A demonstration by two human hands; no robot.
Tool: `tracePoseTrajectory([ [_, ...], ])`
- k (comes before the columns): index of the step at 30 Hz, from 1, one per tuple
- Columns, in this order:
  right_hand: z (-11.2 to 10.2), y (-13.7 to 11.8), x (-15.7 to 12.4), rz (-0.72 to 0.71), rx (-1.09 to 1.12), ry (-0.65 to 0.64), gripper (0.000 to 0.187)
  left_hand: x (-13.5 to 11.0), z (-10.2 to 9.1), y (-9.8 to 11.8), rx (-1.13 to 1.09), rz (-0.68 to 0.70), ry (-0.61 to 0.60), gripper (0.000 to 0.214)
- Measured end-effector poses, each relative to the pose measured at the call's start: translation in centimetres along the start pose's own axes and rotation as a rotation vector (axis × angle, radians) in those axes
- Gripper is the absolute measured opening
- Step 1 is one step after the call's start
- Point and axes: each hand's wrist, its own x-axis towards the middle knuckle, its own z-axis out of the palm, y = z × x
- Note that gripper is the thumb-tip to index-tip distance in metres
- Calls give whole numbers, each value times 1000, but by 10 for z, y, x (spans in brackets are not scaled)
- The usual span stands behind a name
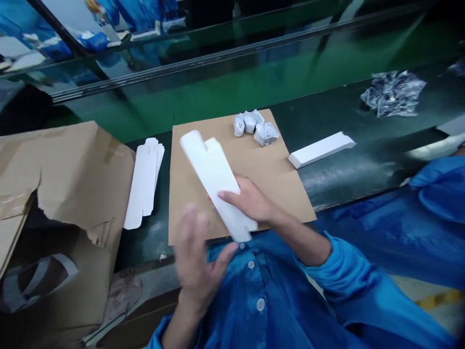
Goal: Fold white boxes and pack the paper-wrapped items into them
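Note:
My right hand [254, 199] grips a flat white carton blank [214, 177] near its lower end, thumb on top. The blank slants over a brown cardboard sheet [196, 213], its flaps sticking out at both ends. Slightly blurred, my left hand [198, 257] is raised beside the blank's lower end, fingers apart and holding nothing. Several small items wrapped in whitish film [256, 126] lie at the sheet's far edge. A folded-up white box [321, 149] rests partly on the sheet's right edge. More flat white blanks [142, 182] are stacked to the left.
A torn brown cardboard box [72, 174] stands open at the left. Clear plastic bags [394, 93] lie at the far right on the dark green work surface [327, 109]. Behind runs a green panel [218, 87] with a rail. A co-worker's blue sleeve [441, 194] is close on the right.

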Motion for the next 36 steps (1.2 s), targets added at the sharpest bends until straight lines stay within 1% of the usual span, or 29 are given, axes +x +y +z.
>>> tracePoseTrajectory([
  [1, -19, -7, -5, 3, -93, -160, 25, 7, -9, 3, -95, -112, 83, 93],
  [2, -37, -15, -10, 9, -188, -341, 24, 15, -18, 1, -200, -245, 123, 96],
  [3, -51, -23, -16, 18, -288, -512, 25, 24, -24, -3, -290, -359, 22, 91],
  [4, -60, -30, -23, 25, -405, -627, 25, 32, -28, -10, -348, -457, -129, 75],
  [5, -63, -35, -29, 22, -547, -649, 29, 39, -28, -17, -392, -542, -255, 57],
  [6, -62, -38, -36, 4, -719, -581, 36, 43, -26, -23, -423, -612, -337, 42],
  [7, -56, -38, -43, -36, -908, -452, 47, 45, -22, -29, -455, -675, -344, 32],
  [9, -40, -34, -56, -171, -1243, -174, 67, 45, -12, -35, -550, -773, -259, 28],
  [10, -32, -30, -61, -252, -1358, -91, 70, 44, -9, -37, -606, -801, -261, 30],
  [11, -26, -26, -65, -332, -1430, -64, 69, 44, -9, -37, -653, -812, -312, 33],
  [12, -23, -22, -68, -400, -1464, -74, 64, 45, -10, -37, -683, -812, -406, 35],
  [14, -24, -18, -69, -497, -1458, -118, 56, 49, -16, -37, -696, -773, -600, 36],
  [15, -27, -17, -69, -525, -1439, -142, 56, 51, -18, -37, -683, -742, -659, 35],
  [16, -31, -17, -69, -545, -1419, -165, 57, 52, -20, -36, -664, -711, -687, 34],
  [17, -34, -18, -68, -559, -1409, -181, 57, 53, -21, -36, -640, -689, -689, 32],
  [18, -36, -19, -67, -571, -1415, -186, 56, 52, -19, -35, -613, -676, -672, 31],
  [20, -35, -19, -67, -594, -1475, -162, 53, 48, -13, -34, -544, -673, -602, 28],
  [22, -30, -18, -68, -601, -1566, -112, 48, 45, -4, -34, -449, -674, -509, 23],
  [24, -24, -16, -68, -593, -1611, -80, 42, 44, 0, -36, -327, -640, -423, 18],
  [26, -23, -15, -67, -583, -1574, -95, 38, 46, 0, -40, -230, -588, -380, 16],
  [28, -28, -15, -64, -546, -1504, -107, 38, 48, -5, -43, -273, -569, -380, 18],
  [29, -32, -15, -63, -503, -1469, -75, 38, 48, -6, -43, -348, -572, -351, 25],
  [30, -36, -15, -60, -448, -1437, -4, 38, 47, -7, -41, -432, -572, -278, 36],
  [32, -37, -12, -57, -324, -1379, 204, 45, 42, -1, -29, -576, -527, -63, 53],
  [33, -33, -10, -56, -282, -1356, 302, 49, 38, 5, -20, -624, -484, 3, 59],
  [34, -27, -6, -55, -264, -1341, 365, 52, 34, 13, -11, -656, -440, 21, 64],
  [35, -19, -3, -56, -267, -1330, 380, 53, 31, 22, -2, -674, -412, 6, 71],
  [36, -10, 0, -58, -296, -1311, 352, 53, 29, 31, 6, -672, -414, -10, 79],
])
